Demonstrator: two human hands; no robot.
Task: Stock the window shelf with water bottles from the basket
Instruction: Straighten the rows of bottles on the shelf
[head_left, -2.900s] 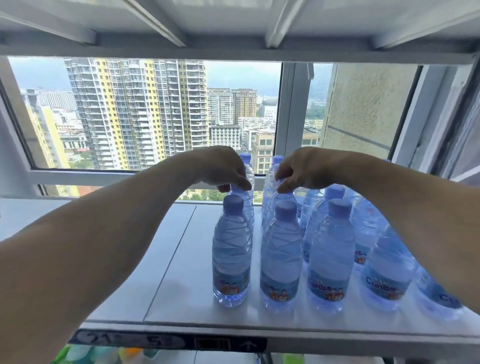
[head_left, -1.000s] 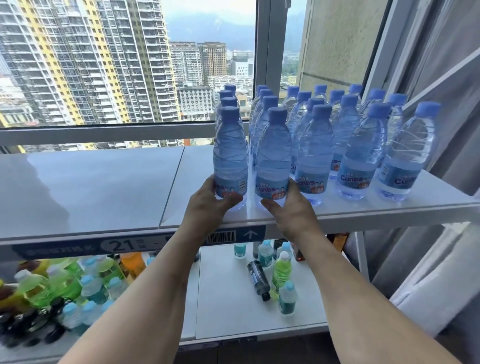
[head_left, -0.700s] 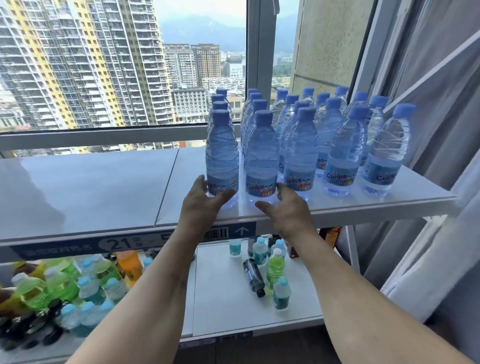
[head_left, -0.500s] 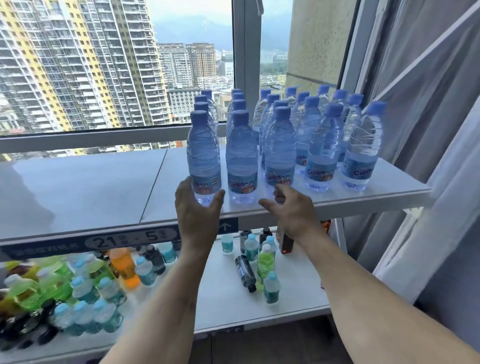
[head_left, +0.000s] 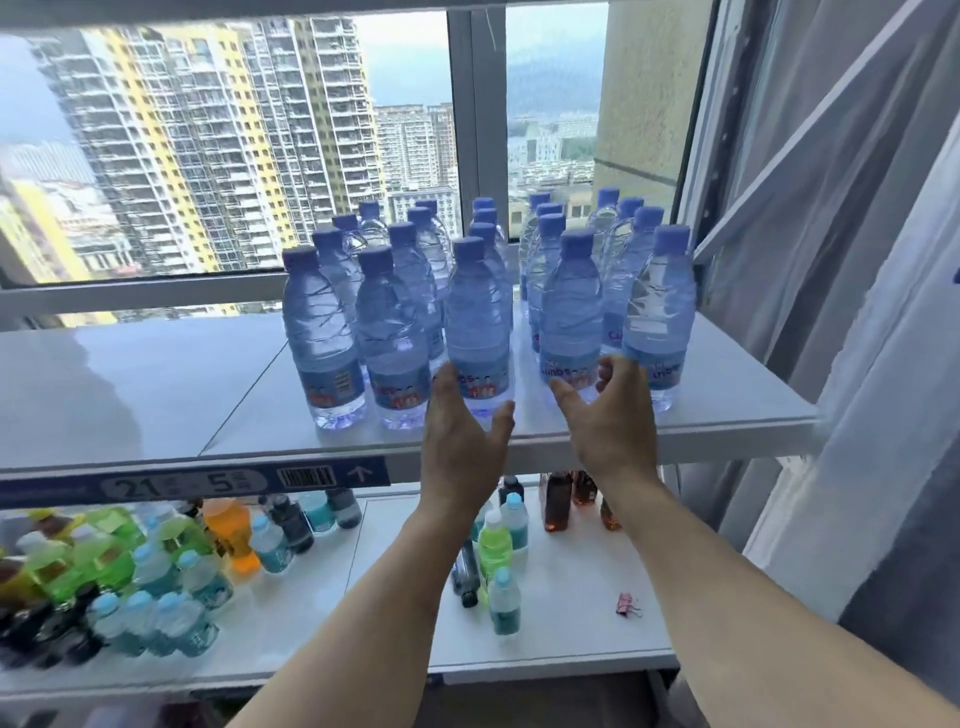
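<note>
- Standing upright on the window shelf: water bottles, blue caps, packed in rows on the right half, front row just behind the shelf's front edge.
- Change: a second ago both hands were touching the bases of the front bottles; now they've pulled back off them, and the view has swung so the group sits mid-frame.
- Left hand: fingers straight and spread, grip on nothing, in front of the middle front bottle.
- Right hand: same, loosely open, empty, just before the bottle right of it.
- Read: front row looks squared up; this batch is done, next fetch from the basket. Basket not in view. Left half of the shelf is bare.
- Writing: bottle labels blurred, partial "Cunbs"-like word, can't confirm. Shelf-edge strip reads "21" and "5", plus barcode and up arrow.
- Lower shelf: mixed green, orange and dark drink bottles.
</note>
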